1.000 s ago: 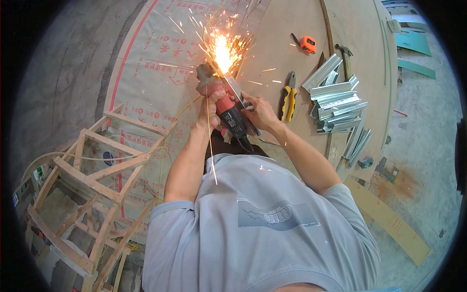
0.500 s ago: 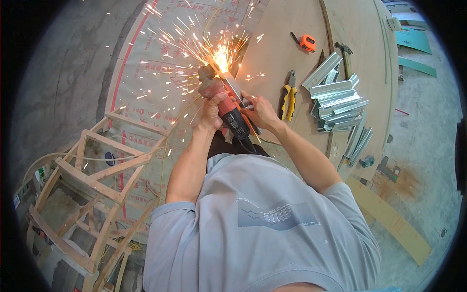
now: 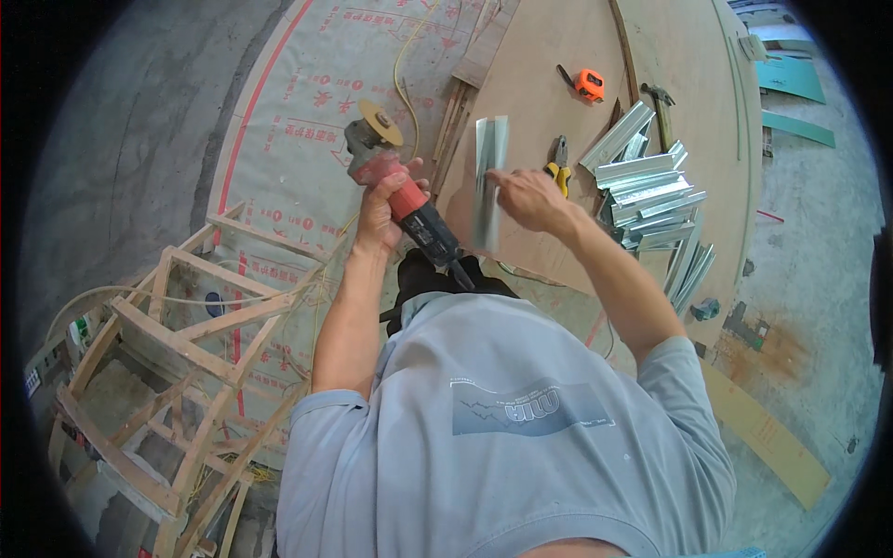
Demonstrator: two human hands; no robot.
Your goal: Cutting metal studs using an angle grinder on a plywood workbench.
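My left hand (image 3: 379,212) is wrapped round an angle grinder (image 3: 409,200) with a red and black body, its yellowish disc (image 3: 379,121) raised at the upper end; no sparks show. Over the plywood board (image 3: 526,70), my right hand (image 3: 530,200) holds a short silver metal channel (image 3: 489,139) upright in the picture, slightly smeared by motion, to the right of the grinder and apart from it. Just beyond that hand lie yellow-and-black pliers (image 3: 560,175), partly hidden, with a pile of cut metal channels (image 3: 651,195) farther right.
An orange tape measure (image 3: 589,86) and a hammer (image 3: 662,116) lie on the board. A wooden frame (image 3: 186,346) stands at lower left on printed floor covering (image 3: 307,84), crossed by a yellow cord (image 3: 402,74). Teal panels (image 3: 791,79) and a tan strip (image 3: 763,428) lie on the right.
The sparks have stopped. The grinder has shifted up-left and its disc now shows, while my right hand has moved right with the metal channel, away from the grinder.
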